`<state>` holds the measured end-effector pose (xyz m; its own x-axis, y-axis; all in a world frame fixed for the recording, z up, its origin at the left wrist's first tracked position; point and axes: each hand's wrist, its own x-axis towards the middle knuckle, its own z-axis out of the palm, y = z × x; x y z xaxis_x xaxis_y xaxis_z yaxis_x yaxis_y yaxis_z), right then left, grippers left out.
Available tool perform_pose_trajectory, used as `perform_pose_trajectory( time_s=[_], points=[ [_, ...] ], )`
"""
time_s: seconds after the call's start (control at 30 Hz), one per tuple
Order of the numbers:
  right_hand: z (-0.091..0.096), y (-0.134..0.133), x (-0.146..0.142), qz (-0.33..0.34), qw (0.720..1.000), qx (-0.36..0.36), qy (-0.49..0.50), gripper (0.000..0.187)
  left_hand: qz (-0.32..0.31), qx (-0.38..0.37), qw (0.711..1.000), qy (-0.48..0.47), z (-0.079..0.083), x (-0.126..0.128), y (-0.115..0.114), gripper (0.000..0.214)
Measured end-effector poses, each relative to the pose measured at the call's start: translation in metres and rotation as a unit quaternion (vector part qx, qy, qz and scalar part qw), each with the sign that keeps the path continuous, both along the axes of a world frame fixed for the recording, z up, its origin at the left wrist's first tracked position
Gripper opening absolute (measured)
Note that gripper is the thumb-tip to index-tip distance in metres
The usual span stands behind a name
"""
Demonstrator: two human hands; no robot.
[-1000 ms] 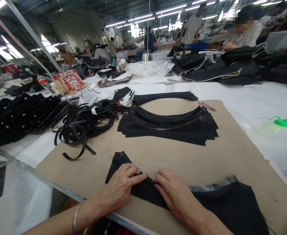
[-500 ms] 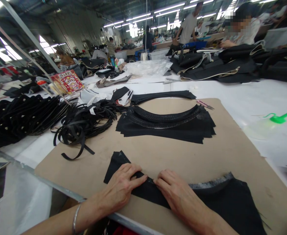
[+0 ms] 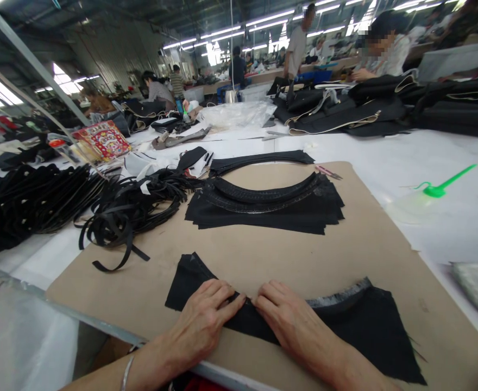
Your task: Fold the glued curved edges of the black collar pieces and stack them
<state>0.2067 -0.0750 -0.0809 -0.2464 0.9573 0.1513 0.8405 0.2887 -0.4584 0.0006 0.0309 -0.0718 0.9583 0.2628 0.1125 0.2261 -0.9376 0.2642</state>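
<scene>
A curved black fabric piece (image 3: 369, 331) lies near the front edge of the brown board (image 3: 263, 255). Along the right part of its inward-curving edge runs a greyish, glue-like strip. My left hand (image 3: 206, 312) is closed on that edge left of its middle, thumb and fingertips pressed to the fold. Close beside it, my right hand (image 3: 283, 312) grips the same edge with bent fingers. The fingertips of both hands are a short gap apart, and the cloth under my palms is hidden. Beyond them sits a stack of similar black pieces (image 3: 263, 220).
A tangle of black strips (image 3: 141, 201) lies at the board's left, beside piled black parts (image 3: 31, 201). Small pink-handled snips (image 3: 327, 172) rest at the far right corner. A clear bottle with a green spout (image 3: 434, 190) stands right. Co-workers sit and stand behind.
The view has shifted slightly, so the table things appear further left. Both hands remain on the fabric edge, their fingertips slightly closer together.
</scene>
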Motion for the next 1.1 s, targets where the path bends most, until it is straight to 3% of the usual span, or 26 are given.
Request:
perform_pose_trajectory(
  time_s=[0.2, 0.47, 0.8, 1.1],
  points=[
    [0.004, -0.008, 0.011, -0.010, 1.000, 0.006, -0.011, 0.015, -0.011, 0.014, 1.000, -0.015, -0.001, 0.000, 0.001, 0.055],
    [0.002, -0.015, 0.014, -0.010, 1.000, 0.017, -0.023, 0.017, 0.009, -0.040, 0.999, -0.035, 0.007, 0.019, -0.013, 0.048],
    [0.004, -0.023, 0.023, -0.012, 0.999, 0.002, -0.039, 0.017, -0.003, -0.049, 0.997, -0.057, -0.013, 0.024, -0.032, 0.057],
    [0.008, -0.035, 0.043, -0.001, 0.999, -0.001, -0.047, 0.017, -0.002, -0.018, 0.999, -0.043, -0.013, 0.028, -0.032, 0.049]
  ],
)
